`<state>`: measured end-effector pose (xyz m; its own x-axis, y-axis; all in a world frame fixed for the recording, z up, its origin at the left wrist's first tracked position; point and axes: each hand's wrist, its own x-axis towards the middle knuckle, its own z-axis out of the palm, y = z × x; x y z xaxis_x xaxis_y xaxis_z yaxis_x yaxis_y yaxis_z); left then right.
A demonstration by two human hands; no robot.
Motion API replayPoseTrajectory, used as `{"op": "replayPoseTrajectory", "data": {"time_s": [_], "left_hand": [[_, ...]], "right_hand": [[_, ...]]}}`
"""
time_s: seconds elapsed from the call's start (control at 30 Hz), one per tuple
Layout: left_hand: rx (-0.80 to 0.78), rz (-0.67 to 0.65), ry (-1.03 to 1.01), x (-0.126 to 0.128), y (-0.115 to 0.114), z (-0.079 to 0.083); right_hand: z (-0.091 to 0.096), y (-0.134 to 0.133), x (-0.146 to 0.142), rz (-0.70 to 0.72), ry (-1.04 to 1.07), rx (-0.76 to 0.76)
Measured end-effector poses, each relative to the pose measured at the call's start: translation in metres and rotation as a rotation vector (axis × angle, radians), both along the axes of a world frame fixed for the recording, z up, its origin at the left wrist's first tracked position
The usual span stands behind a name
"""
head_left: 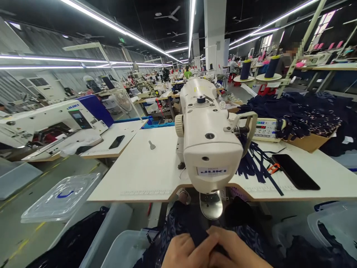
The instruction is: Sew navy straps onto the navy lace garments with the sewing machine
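Note:
Both hands are close together at the bottom middle, in front of a white sewing machine [213, 150] marked JUKI. My left hand [185, 251] is closed on dark navy fabric [196, 223], partly patterned like lace. My right hand [232, 245] is beside it, touching it, with fingers bent and pinched on the same fabric. The fingertips are partly hidden by each other and the cloth. A shiny metal plate [211, 205] of the machine is just beyond the hands. Dark navy straps [258, 163] lie on the table right of the machine.
The white table [150, 167] has a cut-out at its front edge. A black phone [295, 171] and orange thread snips [273, 168] lie at right, near a pile of navy garments [301, 111]. Plastic bins [125, 249] flank me below. A second JUKI machine [50, 119] stands at left.

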<state>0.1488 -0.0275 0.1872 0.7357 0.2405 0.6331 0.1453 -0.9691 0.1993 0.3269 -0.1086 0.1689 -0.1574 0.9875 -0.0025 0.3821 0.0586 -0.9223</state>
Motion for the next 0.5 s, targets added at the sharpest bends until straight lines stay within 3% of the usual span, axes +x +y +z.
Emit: {"op": "replayPoseTrajectory", "data": {"time_s": [0.1, 0.27, 0.4, 0.5], "left_hand": [[-0.038, 0.073, -0.063, 0.005, -0.001, 0.004], [-0.378, -0.037, -0.134, 0.022, -0.003, 0.006], [-0.524, 0.055, -0.089, 0.034, -0.006, 0.003], [-0.518, 0.172, -0.087, 0.036, -0.005, -0.003]], "right_hand": [[0.002, -0.007, 0.005, -0.045, -0.045, 0.054], [-0.012, -0.02, 0.019, -0.171, -0.009, 0.042], [-0.016, -0.022, 0.025, -0.396, 0.087, 0.0], [-0.008, -0.01, 0.031, -0.536, 0.023, -0.027]]}}
